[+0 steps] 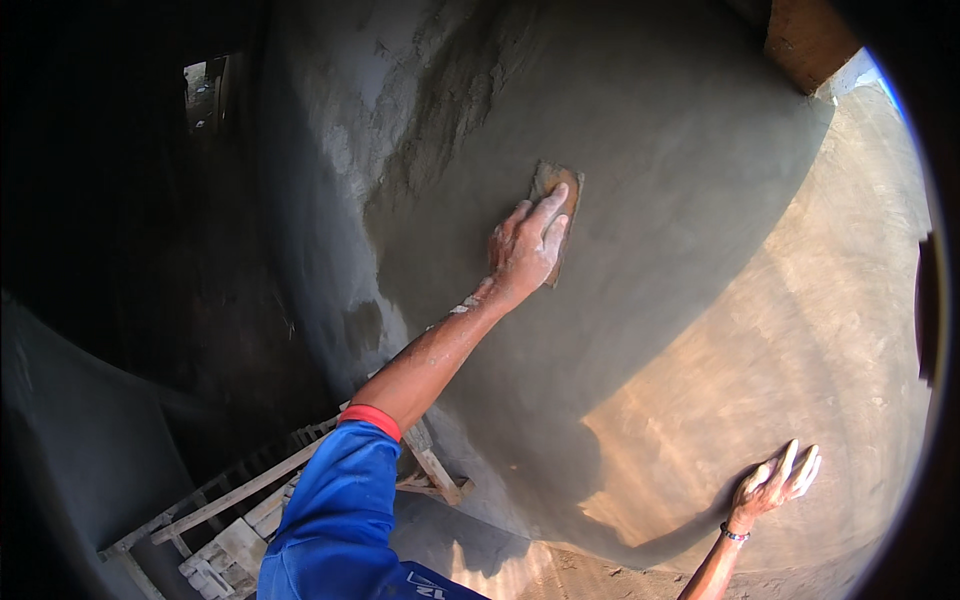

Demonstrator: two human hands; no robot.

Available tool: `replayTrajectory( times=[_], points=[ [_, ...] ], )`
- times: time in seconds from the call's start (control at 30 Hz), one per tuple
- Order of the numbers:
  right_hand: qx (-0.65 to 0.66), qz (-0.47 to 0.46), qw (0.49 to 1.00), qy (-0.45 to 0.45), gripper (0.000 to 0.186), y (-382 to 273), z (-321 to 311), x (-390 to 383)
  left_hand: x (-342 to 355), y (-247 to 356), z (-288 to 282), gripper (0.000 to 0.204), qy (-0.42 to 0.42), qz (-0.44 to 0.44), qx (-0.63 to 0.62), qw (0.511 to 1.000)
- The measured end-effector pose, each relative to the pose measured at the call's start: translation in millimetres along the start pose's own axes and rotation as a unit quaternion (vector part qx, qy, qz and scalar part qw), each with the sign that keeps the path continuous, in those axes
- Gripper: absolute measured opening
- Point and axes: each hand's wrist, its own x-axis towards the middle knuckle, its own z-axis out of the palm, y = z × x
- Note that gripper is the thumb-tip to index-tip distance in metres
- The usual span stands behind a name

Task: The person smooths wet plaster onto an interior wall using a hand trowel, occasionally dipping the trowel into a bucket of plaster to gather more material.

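Note:
My left hand [527, 245] is pressed over a small, mortar-smeared hand float [566, 185]. The float lies against the grey plastered wall [660, 200], its long side running roughly up and down. Wet-looking plaster coats my fingers and wrist. At the lower right, my right hand [772, 487] has its fingers apart and whitened, with a beaded bracelet at the wrist. It holds nothing and lies at the sunlit part of the wall; whether the palm presses on it cannot be made out.
Rougher, patchy plaster [345, 130] borders the smoother area on the left. A wooden frame [235, 495] with slats stands below my left arm. At the upper right a brown wooden piece [808, 45] juts out. A dark space with a small opening [205, 95] lies far left.

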Motion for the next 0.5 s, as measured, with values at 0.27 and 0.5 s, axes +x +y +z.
replayTrajectory(
  times=[0.27,0.5],
  points=[
    [-0.002,0.002,1.000,-0.009,0.049,5.9,-2.5,-3.3,207.0,53.7,-23.1,0.036,0.066,0.087,-0.096,0.989],
    [-0.001,0.022,1.000,-0.009,0.053,0.3,-1.2,-1.2,179.9,-35.3,-35.2,0.040,0.091,-0.027,-0.008,0.995]
  ],
)
